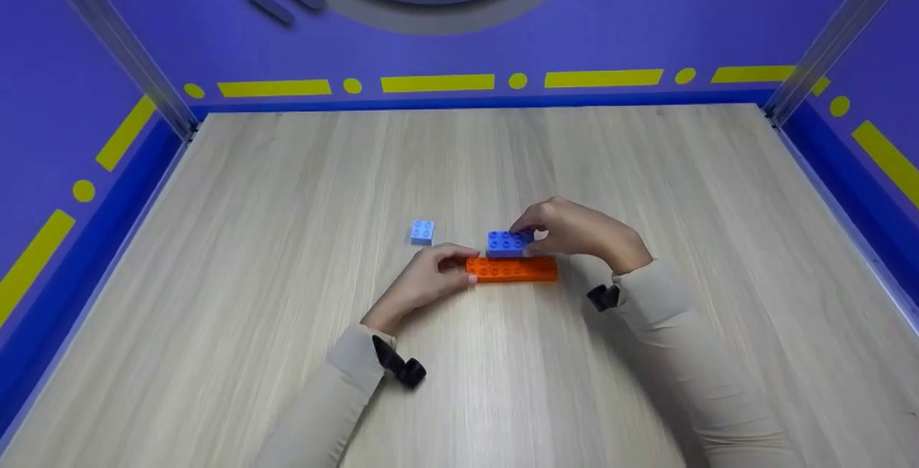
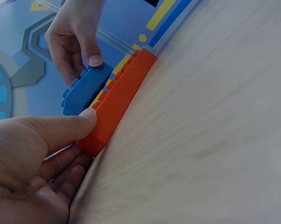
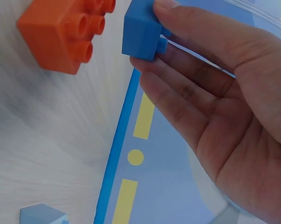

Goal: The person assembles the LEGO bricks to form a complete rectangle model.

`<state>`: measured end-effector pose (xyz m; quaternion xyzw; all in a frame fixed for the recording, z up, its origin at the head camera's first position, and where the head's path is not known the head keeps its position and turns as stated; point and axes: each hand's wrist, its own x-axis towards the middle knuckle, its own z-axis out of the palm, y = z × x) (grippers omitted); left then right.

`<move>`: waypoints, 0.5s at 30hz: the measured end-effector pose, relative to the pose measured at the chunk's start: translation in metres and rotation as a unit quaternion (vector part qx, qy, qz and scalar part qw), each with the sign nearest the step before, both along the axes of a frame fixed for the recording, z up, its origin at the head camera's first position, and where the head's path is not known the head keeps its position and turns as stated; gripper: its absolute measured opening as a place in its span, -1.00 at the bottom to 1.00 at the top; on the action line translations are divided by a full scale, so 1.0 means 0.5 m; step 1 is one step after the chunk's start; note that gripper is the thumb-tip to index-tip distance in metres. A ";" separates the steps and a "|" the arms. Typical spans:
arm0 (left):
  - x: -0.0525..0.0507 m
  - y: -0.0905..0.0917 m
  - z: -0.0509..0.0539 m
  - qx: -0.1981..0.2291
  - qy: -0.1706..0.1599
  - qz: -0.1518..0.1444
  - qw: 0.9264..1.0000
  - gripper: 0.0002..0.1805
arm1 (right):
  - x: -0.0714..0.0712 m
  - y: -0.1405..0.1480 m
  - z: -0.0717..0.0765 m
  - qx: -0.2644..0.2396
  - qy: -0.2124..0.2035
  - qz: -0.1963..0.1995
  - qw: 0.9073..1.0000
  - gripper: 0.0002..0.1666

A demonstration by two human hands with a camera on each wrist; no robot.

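A long orange brick (image 1: 513, 270) lies on the wooden table, its studs facing up. My left hand (image 1: 425, 278) pinches its left end; in the left wrist view the thumb of my left hand (image 2: 33, 158) presses the side of the orange brick (image 2: 117, 105). Between the thumb and fingers of my right hand (image 1: 585, 233) is a shorter blue brick (image 1: 505, 242). The left wrist view shows the blue brick (image 2: 86, 88) tilted close over the orange studs, with a narrow gap at least along part of it. In the right wrist view my right hand (image 3: 224, 88) grips the blue brick (image 3: 142, 30).
A small light blue brick (image 1: 422, 232) stands on the table (image 1: 323, 188), behind my left hand and left of the blue brick. Purple-blue panels with yellow marks border the table at the back and on both sides.
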<state>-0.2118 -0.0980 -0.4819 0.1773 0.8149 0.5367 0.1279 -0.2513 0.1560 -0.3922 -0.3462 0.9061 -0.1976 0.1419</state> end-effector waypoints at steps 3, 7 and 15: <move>0.001 0.000 0.001 0.004 0.001 -0.002 1.000 -0.56 | 0.005 0.000 -0.001 0.003 -0.007 -0.001 1.000 -0.62; 0.002 0.000 0.004 0.004 -0.003 -0.002 1.000 -0.57 | 0.010 -0.001 -0.004 0.007 -0.011 -0.001 1.000 -0.62; 0.003 0.001 0.005 -0.010 -0.004 0.003 1.000 -0.58 | 0.016 0.002 -0.009 0.006 -0.010 0.010 1.000 -0.63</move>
